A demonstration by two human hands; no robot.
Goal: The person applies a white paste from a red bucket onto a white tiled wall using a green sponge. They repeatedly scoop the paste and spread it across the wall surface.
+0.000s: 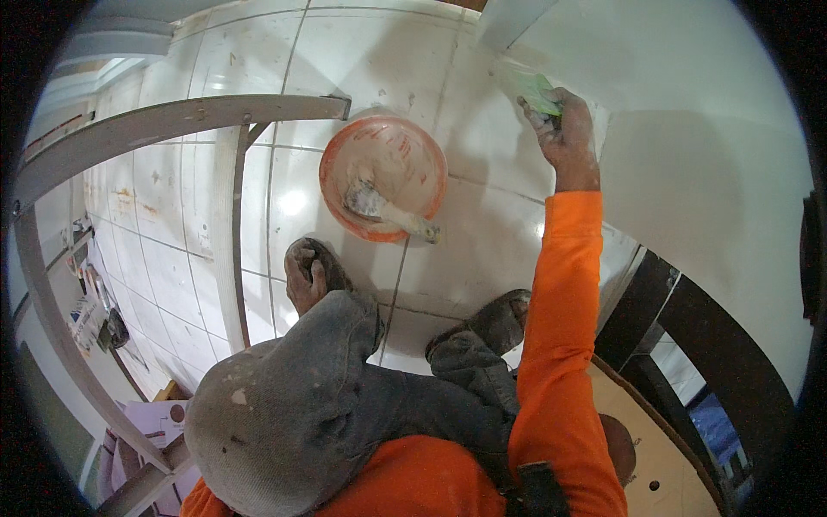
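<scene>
My right hand (564,129), its fingers dusted with white, reaches to the foot of the wall at the upper right. It is closed around a thin green flat piece (538,93), whose exact kind I cannot make out. To the left of that hand, an orange-red basin (334,202) stands on the floor, with pale paste smeared inside. A paste-caked putty knife (366,200) lies tilted in it, its handle (412,224) resting over the near rim. My left hand is out of view; only a bit of orange sleeve (202,501) shows at the lower left.
A metal ladder-like frame (198,116) arches along the left. A pale wall (680,95) rises on the right, above dark slatted furniture (663,302) and a cardboard sheet (650,439). My sandalled feet stand on white floor tiles (482,215). Several small items (103,314) lie far left.
</scene>
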